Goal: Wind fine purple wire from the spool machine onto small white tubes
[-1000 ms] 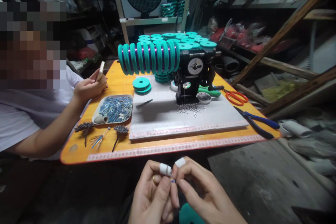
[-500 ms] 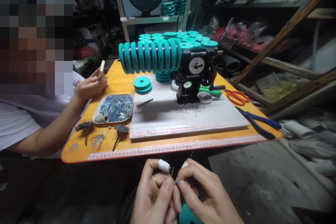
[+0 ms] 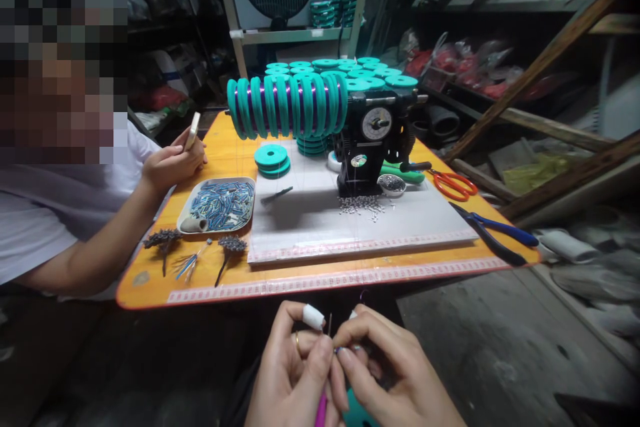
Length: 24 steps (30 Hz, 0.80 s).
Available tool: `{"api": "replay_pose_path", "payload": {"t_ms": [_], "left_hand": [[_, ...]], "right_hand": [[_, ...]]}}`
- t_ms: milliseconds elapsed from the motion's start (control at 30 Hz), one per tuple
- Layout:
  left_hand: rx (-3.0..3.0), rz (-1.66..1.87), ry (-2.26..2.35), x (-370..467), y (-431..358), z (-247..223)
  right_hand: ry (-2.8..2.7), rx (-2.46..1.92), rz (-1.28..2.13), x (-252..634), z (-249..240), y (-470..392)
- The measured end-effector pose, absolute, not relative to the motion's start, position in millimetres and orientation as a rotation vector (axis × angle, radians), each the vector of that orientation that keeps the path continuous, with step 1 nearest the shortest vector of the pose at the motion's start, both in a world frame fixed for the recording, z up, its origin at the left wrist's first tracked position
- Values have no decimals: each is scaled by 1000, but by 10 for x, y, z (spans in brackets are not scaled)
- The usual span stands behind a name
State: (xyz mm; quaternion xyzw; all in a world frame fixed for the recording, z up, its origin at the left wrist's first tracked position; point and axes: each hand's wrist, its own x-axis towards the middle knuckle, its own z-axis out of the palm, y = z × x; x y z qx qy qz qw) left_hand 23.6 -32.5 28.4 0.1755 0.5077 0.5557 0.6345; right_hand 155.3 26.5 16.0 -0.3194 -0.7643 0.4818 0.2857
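My left hand (image 3: 300,367) is closed, with white tape round one fingertip and a ring on a finger. It holds a slim needle-like tool; the thin metal tip (image 3: 330,324) rises above the fingers and a magenta handle (image 3: 321,409) shows below the thumb. My right hand (image 3: 383,360) is closed beside it, thumb and forefinger pinching a small blue-purple piece of thread (image 3: 338,349) close to the left fingertips. A purple loop of thread (image 3: 363,296) sticks up behind the right hand. Below both hands lies part of a teal spool (image 3: 359,405).
On the orange table (image 3: 145,293) stands a black winding machine (image 3: 360,153) carrying teal foam spools (image 3: 285,107). A tray of blue fishing-lure-like pieces (image 3: 220,203), orange-handled scissors (image 3: 453,185) and blue-handled pliers (image 3: 500,230) lie around. At left a person's hand (image 3: 173,163) holds a phone.
The magenta handle has come into view under my left thumb, and the metal tip stands more upright. My fingers stay together, the right ones slightly shifted.
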Motion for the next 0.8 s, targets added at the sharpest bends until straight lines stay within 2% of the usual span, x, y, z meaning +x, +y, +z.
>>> {"api": "replay_pose_path", "payload": {"t_ms": [467, 633, 800], "left_hand": [[425, 1288, 1155, 253, -327, 271], [430, 1272, 1147, 196, -334, 251], [487, 1281, 1179, 135, -329, 225]], "right_hand": [[-1885, -1008, 1344, 1487, 116, 194], [-1973, -839, 1253, 1541, 114, 245], [-2058, -907, 1179, 1618, 147, 274]]}}
